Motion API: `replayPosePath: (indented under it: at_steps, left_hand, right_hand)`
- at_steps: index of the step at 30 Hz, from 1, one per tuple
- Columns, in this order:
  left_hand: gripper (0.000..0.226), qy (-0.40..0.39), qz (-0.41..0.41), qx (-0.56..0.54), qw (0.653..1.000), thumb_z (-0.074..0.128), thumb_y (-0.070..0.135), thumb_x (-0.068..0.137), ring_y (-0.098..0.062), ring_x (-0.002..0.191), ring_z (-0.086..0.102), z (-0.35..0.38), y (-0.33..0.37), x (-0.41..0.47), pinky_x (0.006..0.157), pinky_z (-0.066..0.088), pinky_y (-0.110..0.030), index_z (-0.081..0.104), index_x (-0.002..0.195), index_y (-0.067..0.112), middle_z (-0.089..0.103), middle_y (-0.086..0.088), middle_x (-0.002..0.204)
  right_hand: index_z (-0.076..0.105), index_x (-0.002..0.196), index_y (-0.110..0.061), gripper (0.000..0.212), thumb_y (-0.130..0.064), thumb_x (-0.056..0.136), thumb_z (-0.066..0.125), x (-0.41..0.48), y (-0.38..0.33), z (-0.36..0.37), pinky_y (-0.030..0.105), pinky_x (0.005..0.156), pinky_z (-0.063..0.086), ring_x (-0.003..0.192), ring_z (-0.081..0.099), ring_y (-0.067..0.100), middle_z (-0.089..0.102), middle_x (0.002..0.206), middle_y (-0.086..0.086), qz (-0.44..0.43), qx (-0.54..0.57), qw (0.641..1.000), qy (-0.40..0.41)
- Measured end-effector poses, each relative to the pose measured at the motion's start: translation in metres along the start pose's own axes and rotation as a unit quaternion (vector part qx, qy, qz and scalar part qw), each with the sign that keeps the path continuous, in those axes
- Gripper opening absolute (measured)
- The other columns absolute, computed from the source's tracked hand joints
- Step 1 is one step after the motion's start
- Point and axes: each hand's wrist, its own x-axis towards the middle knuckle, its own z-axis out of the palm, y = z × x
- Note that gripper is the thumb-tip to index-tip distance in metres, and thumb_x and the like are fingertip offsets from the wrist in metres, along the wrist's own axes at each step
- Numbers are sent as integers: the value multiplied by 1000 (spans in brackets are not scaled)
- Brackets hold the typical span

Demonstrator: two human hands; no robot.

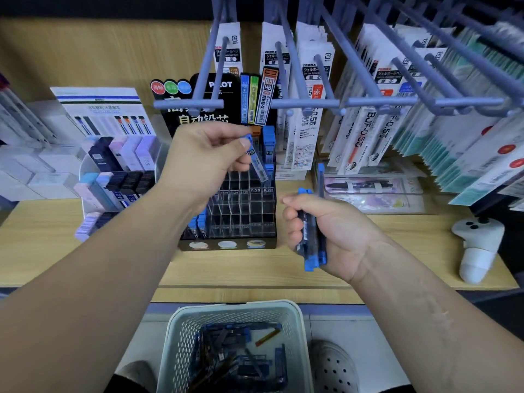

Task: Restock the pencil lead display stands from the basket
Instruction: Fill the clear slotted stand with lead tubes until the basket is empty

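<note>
A light wood-grain shelf point(71, 251) ran across the view, backed by a matching wooden panel point(99, 52). Blue-grey peg hooks point(312, 103) jutted out overhead, hung with refill packets point(309, 72). Pale grey floor point(354, 330) showed below.

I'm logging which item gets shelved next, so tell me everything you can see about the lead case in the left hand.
The lead case is slim, flat, smoky clear plastic with a blue cap and an HB label. The left hand pinches it near the cap between thumb and fingers. It is tilted, cap up, lower end down-right, over the upper compartments of the clear display stand; contact with the stand is unclear.
</note>
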Motion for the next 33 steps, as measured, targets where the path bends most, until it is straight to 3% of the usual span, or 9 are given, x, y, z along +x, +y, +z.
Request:
replayPosePath:
  at_steps: [6,11,14,19,22,25,27,29,33]
  left_hand:
    - [22,-2,66,127,990,67,-1,91,-7,66,71,12,-13,-7,67,56,-19,72,96,20,72,-3,75]
    - [23,-6,132,214,968,67,2,91,-2,74,72,15,-32,-10,75,60,-27,73,100,23,71,7,86]
    - [20,-17,198,287,937,69,2,87,-13,85,72,18,-42,-12,83,59,-35,78,102,12,72,-1,96]
    - [8,15,252,355,900,77,4,81,0,71,54,20,-54,-7,76,42,-6,79,88,8,68,-4,97]
    - [11,24,247,382,890,79,7,81,-14,82,60,21,-56,-7,78,45,-18,79,92,10,64,-4,98]
    - [19,27,252,390,885,76,14,84,-3,73,52,21,-48,-11,75,43,-20,77,103,13,62,-2,103]
    - [6,19,227,351,908,74,18,87,1,63,48,26,-35,-18,68,40,-16,75,92,14,63,5,90]
    - [16,-15,105,259,960,73,23,90,-1,54,50,33,-23,-29,57,41,-17,71,77,13,61,6,67]
    - [22,-125,-91,113,982,75,25,87,-20,51,56,40,-10,-51,46,39,-25,72,77,6,68,-19,72]
  right_hand:
    - [66,93,-9,3,-8,92,69,4,-3,-5,21,42,42,49,47,11,56,65,2,-22,61,997,50]
    - [66,93,-9,2,-8,92,68,4,-3,-6,21,42,42,49,47,11,55,65,2,-24,63,996,56]
    - [67,92,-8,3,-10,93,68,2,-4,-7,20,43,43,49,47,10,56,65,2,-22,74,995,57]
    - [71,91,-7,12,-18,94,69,-2,-7,-7,22,46,49,51,55,11,61,66,3,-29,90,994,56]
    - [72,90,-7,14,-20,94,69,-2,-7,-7,23,48,52,52,60,12,65,67,3,-35,96,993,60]
    - [73,92,-8,14,-22,93,71,-1,-6,-8,25,51,54,55,65,14,67,69,4,-48,105,991,73]
    - [72,93,-7,14,-21,93,71,0,-6,-7,26,53,56,57,67,15,68,69,4,-63,127,986,85]
    - [69,93,-6,14,-20,94,70,1,-7,-6,26,54,57,57,68,15,68,68,5,-82,156,980,96]
    - [69,88,-9,15,-22,96,68,4,-8,-4,26,53,56,58,70,13,71,67,3,-105,173,972,122]
